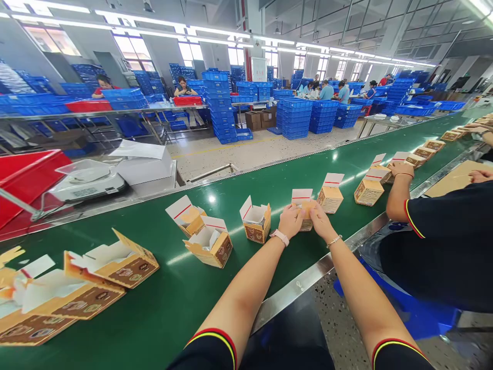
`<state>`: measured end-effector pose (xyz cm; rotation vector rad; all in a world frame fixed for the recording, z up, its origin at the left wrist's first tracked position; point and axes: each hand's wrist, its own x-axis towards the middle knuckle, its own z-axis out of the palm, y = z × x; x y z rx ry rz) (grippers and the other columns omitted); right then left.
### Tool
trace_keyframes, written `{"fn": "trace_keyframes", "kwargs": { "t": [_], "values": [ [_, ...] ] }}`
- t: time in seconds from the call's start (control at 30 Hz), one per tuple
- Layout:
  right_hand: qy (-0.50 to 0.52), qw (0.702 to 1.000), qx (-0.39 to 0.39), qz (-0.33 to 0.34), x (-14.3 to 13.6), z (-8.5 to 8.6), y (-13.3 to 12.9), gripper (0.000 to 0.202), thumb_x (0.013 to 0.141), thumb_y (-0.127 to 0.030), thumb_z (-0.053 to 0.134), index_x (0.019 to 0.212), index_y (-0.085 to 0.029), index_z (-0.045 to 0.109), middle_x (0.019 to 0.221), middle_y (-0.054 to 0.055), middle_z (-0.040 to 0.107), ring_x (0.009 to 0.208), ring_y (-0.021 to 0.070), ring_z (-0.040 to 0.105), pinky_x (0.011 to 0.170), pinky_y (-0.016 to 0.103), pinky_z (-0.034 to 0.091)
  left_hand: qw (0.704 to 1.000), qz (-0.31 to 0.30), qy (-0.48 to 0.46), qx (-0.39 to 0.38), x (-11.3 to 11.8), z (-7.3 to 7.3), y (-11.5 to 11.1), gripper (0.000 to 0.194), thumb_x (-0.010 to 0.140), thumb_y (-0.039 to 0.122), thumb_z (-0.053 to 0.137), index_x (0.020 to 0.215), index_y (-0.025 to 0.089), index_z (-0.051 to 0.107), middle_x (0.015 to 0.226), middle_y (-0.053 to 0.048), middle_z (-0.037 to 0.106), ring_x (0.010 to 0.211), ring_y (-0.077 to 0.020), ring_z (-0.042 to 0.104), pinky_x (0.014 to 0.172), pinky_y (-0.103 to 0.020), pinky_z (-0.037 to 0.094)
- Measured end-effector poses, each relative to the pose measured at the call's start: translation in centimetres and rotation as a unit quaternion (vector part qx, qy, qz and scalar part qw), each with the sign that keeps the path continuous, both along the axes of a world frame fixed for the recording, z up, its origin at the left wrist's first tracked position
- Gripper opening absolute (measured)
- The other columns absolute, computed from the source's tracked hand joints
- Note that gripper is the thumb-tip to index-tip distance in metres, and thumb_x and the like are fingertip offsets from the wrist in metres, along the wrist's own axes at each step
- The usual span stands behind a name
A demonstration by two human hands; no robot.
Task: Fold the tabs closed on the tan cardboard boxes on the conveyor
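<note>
A small brown-and-tan cardboard box [306, 225] stands on the green conveyor belt before me, its white rear flap with a red strip raised. My left hand [291, 222] grips its left side, and my right hand [320, 221] grips its right side, fingers meeting at the tan top edge. Much of the box is hidden behind my fingers. Just left of it stands an open box [257, 228] with something silvery inside. To the right is another box [330, 199], its top folded down in front and its white flap up.
Two open boxes [210, 249] and larger open cartons [111, 270] sit farther left on the belt [169, 318]. At my right a co-worker's hand [401, 169] touches boxes. Across the belt are a white scale [88, 182], a red bin [29, 177] and stacked blue crates [219, 108].
</note>
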<state>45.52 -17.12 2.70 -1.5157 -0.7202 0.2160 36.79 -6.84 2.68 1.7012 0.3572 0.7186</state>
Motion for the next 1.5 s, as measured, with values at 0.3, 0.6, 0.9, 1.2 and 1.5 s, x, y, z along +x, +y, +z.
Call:
{"fn": "trace_keyframes", "kwargs": {
  "t": [0.3,0.6,0.9,1.2,1.5],
  "values": [
    [0.153,0.975,0.016,-0.160,1.7,-1.2,2.1,0.048,0.064,-0.028,0.067,0.109,-0.022,0.053,0.107,0.005,0.061,0.088,0.0185,0.063,0.074,0.032,0.054,0.968,0.077,0.036,-0.237,3.3,1.0,-0.9,0.037,0.076,0.013,0.065,0.106,0.022,0.046,0.115,-0.008,0.056,0.098,-0.0151,0.062,0.088,-0.031,0.050],
    [0.177,0.960,0.008,-0.219,3.1,-1.6,1.7,0.032,0.068,-0.034,0.063,0.095,-0.019,0.058,0.088,0.005,0.065,0.075,0.0196,0.063,0.060,0.029,0.053,0.940,0.021,0.114,-0.321,6.8,1.9,-1.3,0.024,0.076,0.016,0.067,0.094,0.018,0.051,0.093,-0.010,0.065,0.083,-0.0221,0.067,0.074,-0.036,0.055],
    [0.032,0.960,0.043,-0.274,3.5,-0.7,-3.5,0.046,0.076,-0.051,0.053,0.107,-0.017,0.058,0.112,0.011,0.063,0.103,0.0243,0.058,0.088,0.040,0.048,0.974,0.061,0.032,-0.215,1.3,1.0,-2.7,0.022,0.078,0.029,0.066,0.096,0.020,0.055,0.113,-0.010,0.063,0.112,-0.0195,0.059,0.099,-0.033,0.042],
    [-0.358,0.877,-0.223,-0.229,3.6,-1.7,-4.3,0.044,0.079,-0.034,0.051,0.117,-0.015,0.060,0.126,0.016,0.059,0.114,0.0324,0.052,0.093,0.051,0.044,1.000,0.002,-0.015,0.024,-5.2,0.0,-3.6,0.009,0.076,0.028,0.060,0.074,0.020,0.058,0.069,0.001,0.060,0.069,-0.0148,0.059,0.067,-0.028,0.048],
    [-0.287,0.919,-0.211,-0.168,3.6,-1.2,-6.0,0.032,0.077,-0.026,0.055,0.106,-0.021,0.066,0.096,0.010,0.068,0.092,0.0264,0.059,0.083,0.044,0.049,0.991,0.061,0.017,0.116,2.1,0.1,-6.2,0.057,0.063,0.030,0.076,0.113,0.020,0.050,0.117,-0.014,0.056,0.118,-0.0305,0.052,0.100,-0.049,0.042]
  ]
}}
